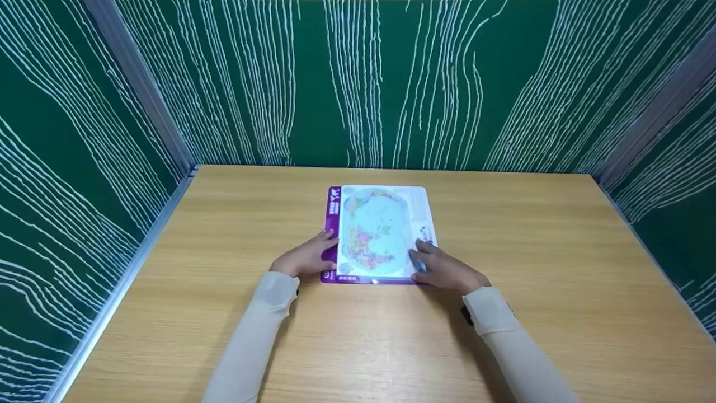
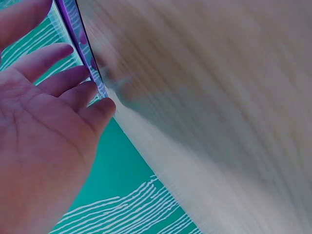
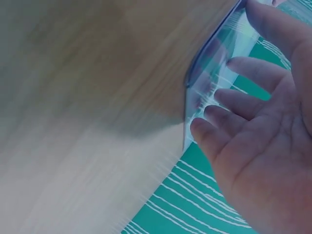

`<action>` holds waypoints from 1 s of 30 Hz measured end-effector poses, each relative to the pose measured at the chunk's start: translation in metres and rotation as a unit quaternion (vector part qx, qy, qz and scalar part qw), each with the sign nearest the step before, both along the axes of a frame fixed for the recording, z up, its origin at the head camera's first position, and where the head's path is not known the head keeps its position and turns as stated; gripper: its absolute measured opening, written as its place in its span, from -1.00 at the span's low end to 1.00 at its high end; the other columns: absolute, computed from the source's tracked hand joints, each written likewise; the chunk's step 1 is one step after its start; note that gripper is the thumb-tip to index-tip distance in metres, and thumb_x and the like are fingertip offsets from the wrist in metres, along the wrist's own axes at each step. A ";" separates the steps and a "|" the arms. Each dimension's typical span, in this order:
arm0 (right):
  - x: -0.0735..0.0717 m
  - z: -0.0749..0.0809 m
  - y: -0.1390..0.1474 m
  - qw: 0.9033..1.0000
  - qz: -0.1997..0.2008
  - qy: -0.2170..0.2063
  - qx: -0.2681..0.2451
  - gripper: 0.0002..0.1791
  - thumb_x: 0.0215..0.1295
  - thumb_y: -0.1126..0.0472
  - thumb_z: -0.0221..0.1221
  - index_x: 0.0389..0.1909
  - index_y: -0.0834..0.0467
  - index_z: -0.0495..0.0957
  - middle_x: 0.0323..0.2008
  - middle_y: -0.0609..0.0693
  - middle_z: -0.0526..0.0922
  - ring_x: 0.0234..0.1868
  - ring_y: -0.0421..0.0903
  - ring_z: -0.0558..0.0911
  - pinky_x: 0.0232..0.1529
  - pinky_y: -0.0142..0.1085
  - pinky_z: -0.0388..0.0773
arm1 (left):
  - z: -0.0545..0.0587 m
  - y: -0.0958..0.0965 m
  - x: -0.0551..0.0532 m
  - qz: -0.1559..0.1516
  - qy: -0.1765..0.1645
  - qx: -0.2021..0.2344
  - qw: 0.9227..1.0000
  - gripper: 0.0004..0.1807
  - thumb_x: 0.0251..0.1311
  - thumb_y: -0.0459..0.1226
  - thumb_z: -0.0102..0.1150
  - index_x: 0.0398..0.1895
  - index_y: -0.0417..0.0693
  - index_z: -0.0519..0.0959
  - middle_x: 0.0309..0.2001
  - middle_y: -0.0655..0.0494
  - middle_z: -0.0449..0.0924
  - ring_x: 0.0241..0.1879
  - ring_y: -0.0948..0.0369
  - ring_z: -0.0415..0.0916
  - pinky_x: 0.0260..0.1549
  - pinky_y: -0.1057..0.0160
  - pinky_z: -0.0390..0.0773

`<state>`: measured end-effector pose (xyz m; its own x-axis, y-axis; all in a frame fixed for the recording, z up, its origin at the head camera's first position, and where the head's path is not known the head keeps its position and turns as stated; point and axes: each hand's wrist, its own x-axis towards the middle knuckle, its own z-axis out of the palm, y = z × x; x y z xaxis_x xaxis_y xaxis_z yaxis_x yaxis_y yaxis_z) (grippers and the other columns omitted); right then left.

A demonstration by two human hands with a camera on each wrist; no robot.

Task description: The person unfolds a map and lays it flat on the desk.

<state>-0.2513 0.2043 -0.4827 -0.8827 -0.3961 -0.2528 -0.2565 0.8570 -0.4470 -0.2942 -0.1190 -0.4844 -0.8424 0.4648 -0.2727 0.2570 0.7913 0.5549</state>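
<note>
A flat, glossy world map (image 1: 377, 232) with a white border lies on the wooden table. Along its left and lower sides shows a purple strip (image 1: 332, 204) with white print, and the two look like layered sheets, though I cannot tell if they are separate. My left hand (image 1: 306, 256) rests at the left edge with its fingers spread. On the other side my right hand (image 1: 450, 270) lays thumb and fingers over the lower right edge. Both wrist views show loosely extended fingers beside the shiny edge (image 2: 84, 44), with the palms facing the camera. Neither hand visibly curls round the map.
The light wooden table (image 1: 531, 235) extends round the map on all sides. Behind it stands a green wall (image 1: 310, 84) with wavy white lines, and similar panels flank the table. Grey posts (image 1: 140, 78) mark the corners.
</note>
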 end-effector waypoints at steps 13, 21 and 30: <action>0.003 0.004 -0.039 0.998 -0.011 0.056 0.029 -0.21 0.37 -0.23 -0.01 0.49 0.07 0.07 0.53 0.10 -0.03 0.53 0.12 -0.01 0.44 0.06 0.10 | -0.001 -0.009 0.000 0.025 -0.028 0.006 0.999 -0.20 0.27 -0.11 0.17 0.51 0.08 0.04 0.57 0.13 -0.25 0.55 0.08 -0.41 0.49 -0.06 -0.24; 0.001 0.004 -0.070 0.996 0.020 0.089 0.010 -0.26 0.42 -0.15 -0.01 0.46 0.19 0.12 0.50 0.19 0.04 0.50 0.20 0.06 0.45 0.06 0.09 | 0.000 -0.014 0.000 0.016 -0.021 0.006 1.000 -0.16 0.23 -0.11 0.19 0.51 -0.02 0.03 0.56 0.01 -0.25 0.54 -0.03 -0.42 0.47 -0.11 -0.32; -0.003 0.001 -0.105 0.998 -0.031 0.040 0.024 -0.12 0.28 -0.35 0.01 0.50 -0.03 0.01 0.54 0.04 -0.05 0.53 0.09 0.01 0.47 0.02 0.06 | 0.001 -0.016 0.001 0.025 -0.034 0.004 0.999 -0.14 0.21 -0.09 0.19 0.52 0.07 0.00 0.56 0.08 -0.28 0.54 -0.01 -0.42 0.45 -0.17 -0.31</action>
